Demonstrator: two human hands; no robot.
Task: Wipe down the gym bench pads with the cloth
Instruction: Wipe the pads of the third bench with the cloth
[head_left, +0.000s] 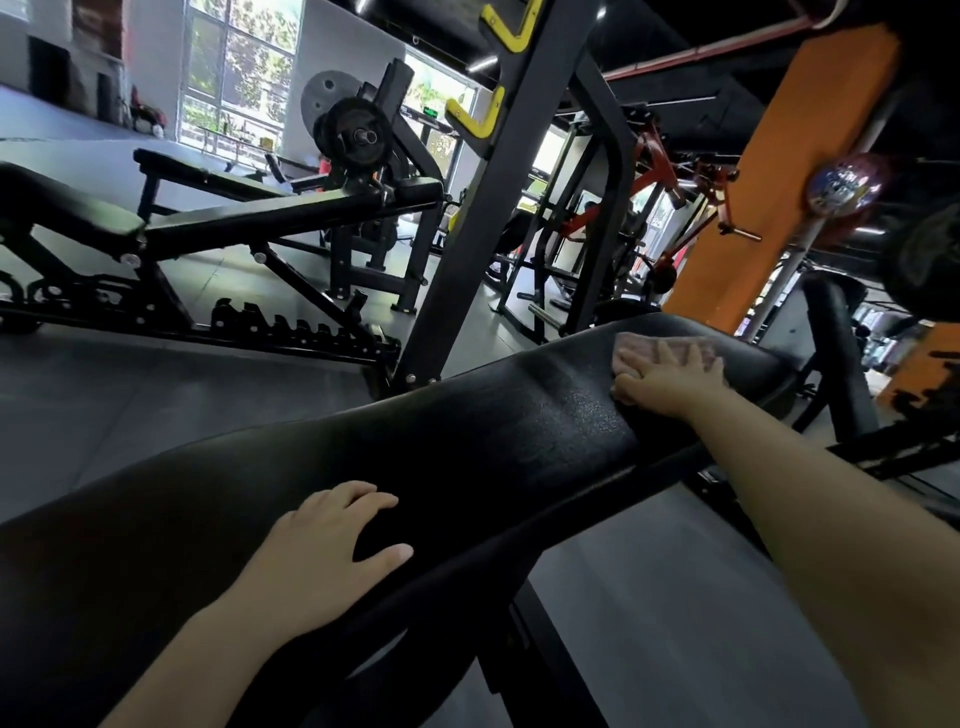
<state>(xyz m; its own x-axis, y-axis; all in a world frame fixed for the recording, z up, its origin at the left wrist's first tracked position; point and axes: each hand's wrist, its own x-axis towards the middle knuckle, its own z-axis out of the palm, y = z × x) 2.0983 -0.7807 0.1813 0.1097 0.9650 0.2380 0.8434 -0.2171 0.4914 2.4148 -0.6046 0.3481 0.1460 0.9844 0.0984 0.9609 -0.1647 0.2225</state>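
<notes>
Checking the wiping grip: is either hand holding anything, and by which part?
Nothing is gripped. The right hand presses flat on the cloth's near part; the left hand rests open on the bench pad.

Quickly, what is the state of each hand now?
Left hand: open, resting on the bench pad.
Right hand: open, pressing the cloth flat.

A second black adjustable bench with a padded seat and notched steel frame (156, 244) stands at nine o'clock on the grey rubber floor (104, 405). Behind it, at eleven o'clock, a black weight plate on a bar end (358, 136) hangs before a bright window with green trees outside (239, 67). A dark steel rack upright with yellow hooks (483, 171) rises through twelve o'clock. At two o'clock stands an orange pillar (779, 176), with red-framed machines (670, 176) between it and the rack.
</notes>
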